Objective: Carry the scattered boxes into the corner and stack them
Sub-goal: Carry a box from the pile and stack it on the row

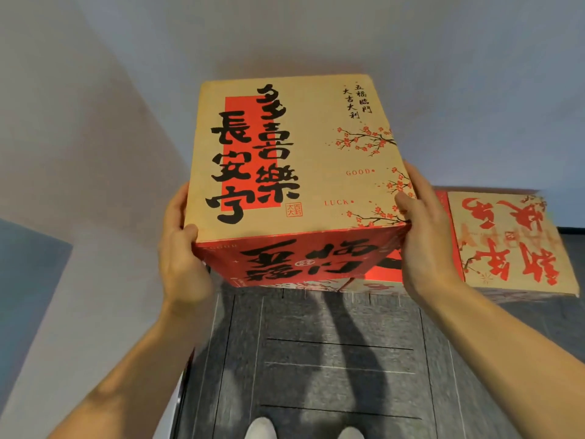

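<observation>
A tan cardboard box (294, 160) with black calligraphy, a red panel and red blossom prints fills the middle of the view, held up off the floor. My left hand (180, 248) grips its near left corner, thumb on the top face. My right hand (424, 236) grips its near right corner, thumb on top as well. Under and behind it sits another printed box (326, 285), mostly hidden. A third box (509, 245) with red characters lies on the floor to the right against the wall.
White walls (95, 153) meet in a corner behind the held box. A grey carpet-tile floor (332, 359) stretches toward me, with my two white shoes (261, 429) at the bottom edge. A darker panel (28, 280) sits at the left edge.
</observation>
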Available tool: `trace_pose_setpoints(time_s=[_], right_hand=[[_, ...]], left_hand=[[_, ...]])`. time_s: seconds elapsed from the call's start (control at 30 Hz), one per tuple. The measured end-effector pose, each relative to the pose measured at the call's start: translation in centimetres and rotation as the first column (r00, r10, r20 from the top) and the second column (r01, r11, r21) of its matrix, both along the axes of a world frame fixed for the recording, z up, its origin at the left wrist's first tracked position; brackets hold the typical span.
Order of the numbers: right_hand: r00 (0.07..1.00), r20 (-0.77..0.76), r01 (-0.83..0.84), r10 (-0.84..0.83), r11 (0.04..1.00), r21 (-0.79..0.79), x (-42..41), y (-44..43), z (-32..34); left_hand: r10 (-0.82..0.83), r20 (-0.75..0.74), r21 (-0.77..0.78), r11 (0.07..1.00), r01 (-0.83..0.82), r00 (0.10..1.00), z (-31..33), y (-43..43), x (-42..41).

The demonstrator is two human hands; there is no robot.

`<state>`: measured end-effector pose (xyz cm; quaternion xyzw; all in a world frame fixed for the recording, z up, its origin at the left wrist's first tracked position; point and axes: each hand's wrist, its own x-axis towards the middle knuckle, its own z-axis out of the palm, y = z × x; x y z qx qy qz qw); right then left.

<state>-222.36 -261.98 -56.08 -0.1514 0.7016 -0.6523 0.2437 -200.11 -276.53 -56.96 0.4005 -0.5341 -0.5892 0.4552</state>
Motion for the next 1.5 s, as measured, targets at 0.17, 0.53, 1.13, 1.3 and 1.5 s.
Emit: trace_pose_setpoints(time_s=[0.17,0.53,1.13,1.3,1.5], right_hand=[[1.0,0.016,-0.017,0.016,1.0,0.018,-0.4,0.5,-6.3],[0.987,0.149,-0.079,0.055,0.985,0.156,1.5,3.6,-7.2],[0.959,0.283,-0.049,0.022,0.995,0.087,2.7,0.5,-8.0],[0.971,0.237,-0.048,0.018,0.991,0.121,1.7,0.2,-8.6],[0.976,0.22,-0.033,0.002,0.99,0.139,2.0,0.1,-8.3]], left_hand=[[-0.001,0.027,0.041,0.999,0.0,1.0,-6.5,0.0,-0.2],[0.003,0.246,0.353,0.931,-0.092,0.969,-6.8,2.9,1.9],[-0.019,0.218,0.299,0.953,-0.048,0.976,-6.8,-1.2,-1.9],[0.02,0.212,0.307,0.948,-0.086,0.977,-7.1,-0.9,-2.4],[0.032,0.235,0.325,0.939,-0.11,0.972,-7.3,-1.0,-2.2]])
